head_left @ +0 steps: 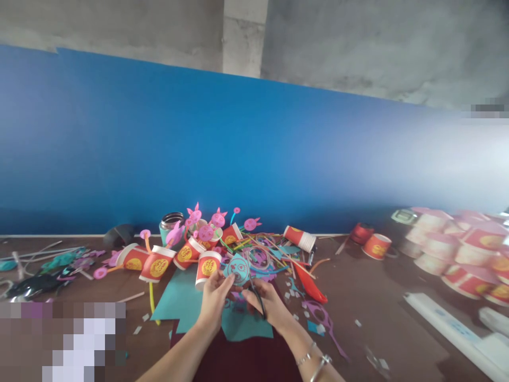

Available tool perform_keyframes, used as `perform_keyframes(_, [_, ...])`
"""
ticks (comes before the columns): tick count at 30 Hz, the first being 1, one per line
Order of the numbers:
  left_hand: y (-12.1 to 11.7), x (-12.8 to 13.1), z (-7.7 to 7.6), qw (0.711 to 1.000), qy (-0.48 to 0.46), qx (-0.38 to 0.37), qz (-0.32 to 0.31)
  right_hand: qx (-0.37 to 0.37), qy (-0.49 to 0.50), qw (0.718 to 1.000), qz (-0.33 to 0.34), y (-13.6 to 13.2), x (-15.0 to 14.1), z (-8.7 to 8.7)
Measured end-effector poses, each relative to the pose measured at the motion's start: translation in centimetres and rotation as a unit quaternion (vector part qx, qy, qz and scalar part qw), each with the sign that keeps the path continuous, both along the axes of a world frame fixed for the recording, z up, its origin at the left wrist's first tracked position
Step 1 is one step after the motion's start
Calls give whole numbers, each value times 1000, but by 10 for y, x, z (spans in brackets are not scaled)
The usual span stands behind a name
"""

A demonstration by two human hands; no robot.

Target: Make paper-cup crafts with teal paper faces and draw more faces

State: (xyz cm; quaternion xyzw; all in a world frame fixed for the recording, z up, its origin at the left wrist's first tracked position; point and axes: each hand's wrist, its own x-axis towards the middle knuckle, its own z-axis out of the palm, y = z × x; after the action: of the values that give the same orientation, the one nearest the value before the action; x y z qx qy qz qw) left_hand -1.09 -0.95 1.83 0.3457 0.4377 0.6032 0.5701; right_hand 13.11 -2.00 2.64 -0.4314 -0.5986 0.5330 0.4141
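Observation:
My left hand (216, 297) pinches a small piece of teal paper (237, 267) that has a round face drawn on it. In my right hand (267, 303) is a pair of scissors (257, 297) with dark handles, its blades up against the right edge of that piece. Larger teal sheets (186, 292) lie beneath both hands on the table. Just beyond my left hand stands a red and white paper cup (208, 267) with a yellow print. The blades' exact opening is too small to make out.
Decorated paper cups with pink paper animals (218, 217) crowd the back left. Coloured strips (260, 254), a red balloon-like item (312, 284) and purple paper scraps (320, 313) lie around. Stacked cups (469, 249) and a white power strip (445, 323) are at right.

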Motion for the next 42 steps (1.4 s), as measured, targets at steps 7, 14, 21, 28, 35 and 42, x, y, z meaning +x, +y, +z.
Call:
perform_keyframes(7, [2, 0, -1, 1000, -13, 18, 1, 12, 15, 1000, -6, 1, 0, -3])
perform_keyframes(14, [5, -2, -8, 999, 5, 30, -24, 14, 22, 1000, -6, 3, 1, -9])
perform_keyframes(21, [1, -1, 0, 999, 1, 22, -32, 21, 22, 1000, -8, 2, 1, -5])
perform_keyframes(28, [3, -2, -2, 999, -2, 27, -34, 8, 22, 1000, -17, 3, 2, -8])
perform_keyframes(35, [1, -1, -2, 999, -6, 30, -44, 9, 22, 1000, 2, -2, 2, 4])
perform_keyframes(42, [2, -1, -4, 998, -23, 36, -37, 20, 10, 1000, 3, -2, 2, 3])
